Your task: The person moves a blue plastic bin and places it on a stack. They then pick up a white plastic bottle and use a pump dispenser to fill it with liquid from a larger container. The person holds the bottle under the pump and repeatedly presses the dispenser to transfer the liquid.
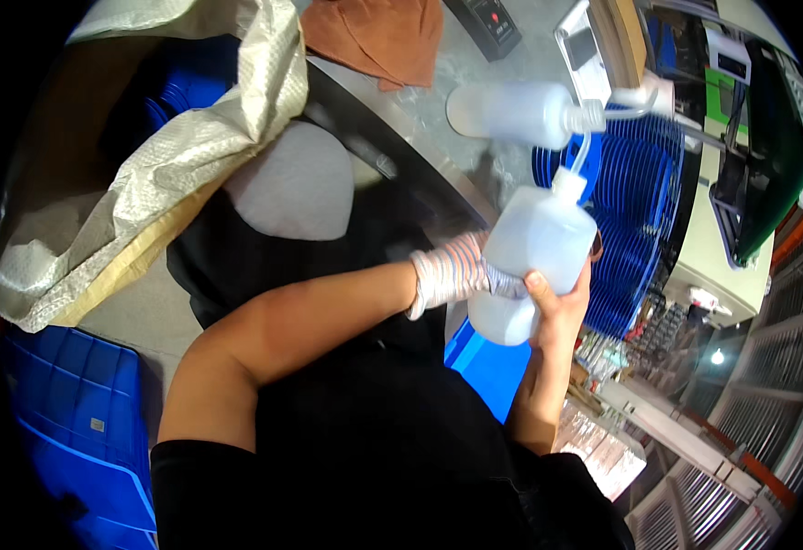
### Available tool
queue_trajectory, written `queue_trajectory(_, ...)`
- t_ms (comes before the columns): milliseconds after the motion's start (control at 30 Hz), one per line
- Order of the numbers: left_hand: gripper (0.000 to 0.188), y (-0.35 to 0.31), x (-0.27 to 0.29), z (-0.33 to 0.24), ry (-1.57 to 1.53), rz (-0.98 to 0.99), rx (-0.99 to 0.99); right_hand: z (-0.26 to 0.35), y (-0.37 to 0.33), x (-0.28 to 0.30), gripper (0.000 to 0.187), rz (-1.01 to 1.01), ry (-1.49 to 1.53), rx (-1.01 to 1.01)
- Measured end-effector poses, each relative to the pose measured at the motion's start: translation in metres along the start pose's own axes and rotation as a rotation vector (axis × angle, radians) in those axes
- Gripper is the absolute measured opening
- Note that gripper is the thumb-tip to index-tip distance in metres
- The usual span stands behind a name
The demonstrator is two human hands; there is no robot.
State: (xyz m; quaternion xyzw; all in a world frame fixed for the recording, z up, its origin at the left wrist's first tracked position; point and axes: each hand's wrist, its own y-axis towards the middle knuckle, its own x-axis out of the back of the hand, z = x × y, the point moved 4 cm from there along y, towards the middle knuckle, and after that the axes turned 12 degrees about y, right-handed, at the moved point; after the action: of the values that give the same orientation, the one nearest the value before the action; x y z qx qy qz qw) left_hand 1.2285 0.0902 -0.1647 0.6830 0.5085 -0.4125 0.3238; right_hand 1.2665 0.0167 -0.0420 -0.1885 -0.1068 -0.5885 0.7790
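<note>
A translucent white wash bottle [543, 234] with a thin bent spout is between my two hands, tilted in front of my body. My right hand [562, 312], bare, grips its lower right side with the thumb across the front. My left hand [461, 270] wears a striped knit glove and has its fingers curled around the bottle's left side; part of them is hidden behind it. Just beyond, on the grey tabletop [420, 115], is a second wash bottle [507, 112], its spout pointing right in the picture.
A brown cloth [378, 41] and a black box [486, 27] with a red light lie on the table. Blue ribbed discs [635, 211] are stacked at right. At left are a woven sack [218, 128] holding blue pieces, a grey round pad [299, 183] and blue crates [80, 412].
</note>
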Motion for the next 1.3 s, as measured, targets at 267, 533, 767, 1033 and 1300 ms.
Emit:
queue_trajectory(267,0.062,0.004,0.004,-0.002,-0.022,-0.048,0.008,0.001,0.003,-0.002,0.072,-0.003,0.001,0.027)
queue_trajectory(533,0.059,0.012,0.006,0.009,-0.229,-0.037,0.010,-0.003,0.003,-0.002,0.070,-0.004,0.028,0.023)
queue_trajectory(767,0.060,0.004,0.005,0.001,-0.272,-0.073,0.058,-0.007,0.004,-0.001,0.072,-0.006,0.041,0.028)
queue_trajectory(1033,0.062,0.008,0.010,0.006,-0.084,-0.091,0.003,-0.012,0.005,-0.002,0.089,-0.027,0.048,0.013)
queue_trajectory(1300,0.065,0.010,0.012,0.010,-0.135,-0.051,0.026,-0.011,0.005,0.000,0.088,-0.038,0.029,0.014)
